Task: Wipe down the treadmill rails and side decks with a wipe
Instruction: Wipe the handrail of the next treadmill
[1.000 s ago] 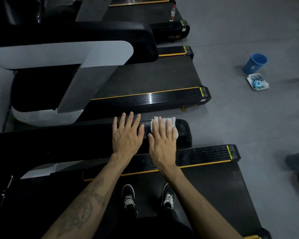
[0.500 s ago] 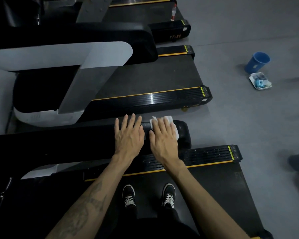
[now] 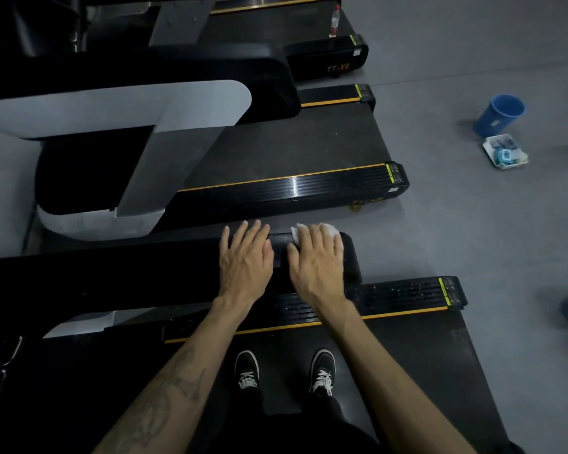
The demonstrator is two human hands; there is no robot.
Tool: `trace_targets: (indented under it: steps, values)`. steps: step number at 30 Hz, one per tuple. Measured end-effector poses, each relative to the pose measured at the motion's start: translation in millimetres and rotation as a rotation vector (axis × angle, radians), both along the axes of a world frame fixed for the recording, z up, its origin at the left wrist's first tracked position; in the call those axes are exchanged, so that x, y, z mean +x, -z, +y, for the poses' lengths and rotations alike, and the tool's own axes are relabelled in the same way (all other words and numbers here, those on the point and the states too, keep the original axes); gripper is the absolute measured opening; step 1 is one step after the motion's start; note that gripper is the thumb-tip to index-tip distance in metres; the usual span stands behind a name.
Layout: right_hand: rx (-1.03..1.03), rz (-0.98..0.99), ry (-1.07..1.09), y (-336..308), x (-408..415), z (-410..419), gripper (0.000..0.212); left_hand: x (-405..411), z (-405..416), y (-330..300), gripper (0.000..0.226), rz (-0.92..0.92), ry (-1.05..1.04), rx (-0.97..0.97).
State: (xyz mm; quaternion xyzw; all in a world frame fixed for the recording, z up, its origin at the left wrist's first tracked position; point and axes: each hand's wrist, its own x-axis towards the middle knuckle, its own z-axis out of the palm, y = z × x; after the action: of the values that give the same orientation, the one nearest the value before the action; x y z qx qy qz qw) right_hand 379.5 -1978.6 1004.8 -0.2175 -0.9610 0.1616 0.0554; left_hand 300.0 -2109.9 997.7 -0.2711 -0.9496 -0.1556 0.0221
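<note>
**Wipe reaches the end of the treadmill handrail**

A person standing on a treadmill belt presses a white wipe (image 3: 333,231) flat against the black handrail (image 3: 145,273) at centre frame. The right hand (image 3: 317,262) lies over the wipe with fingers (image 3: 309,239) straight and spread, pinning it rather than gripping it; only the wipe's edges show, beyond the fingertips and at the right side of the hand. The left hand (image 3: 245,262) rests just beside it, palm down on the same rail, fingers extended and holding nothing, apparently as a brace.

The wipe sits near the rail's rounded end, right of centre. By this evidence the rail-wiping step is in hand. The ribbed side deck (image 3: 404,294), with its yellow stripe, runs just below the hands and appears not yet reached. The rail stretches on into shadow at left, and how much of it is clean cannot be told.

The next move likely calls for steady downward pressure while sliding the wipe along or around the rail's end, then bending lower to reach the deck.

A blue bucket (image 3: 499,116) and a small tray (image 3: 505,155) stand on the grey floor at upper right, well apart from the work.
</note>
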Motion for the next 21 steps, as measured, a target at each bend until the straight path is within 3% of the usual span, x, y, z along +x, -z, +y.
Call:
trace_targets:
  steps: [5, 13, 21]
  values:
    - [0.039, -0.025, -0.121, 8, -14, 21, 0.060, 2, 2, 0, 0.058, 0.006, 0.003, -0.025]
    - [-0.043, 0.074, 0.062, 17, 23, 4, 0.063, 16, 15, -4, 0.060, -0.005, 0.080, -0.025]
    - [0.001, 0.084, -0.134, 25, 21, 32, 0.057, 22, 16, -2, 0.059, 0.020, 0.081, -0.047]
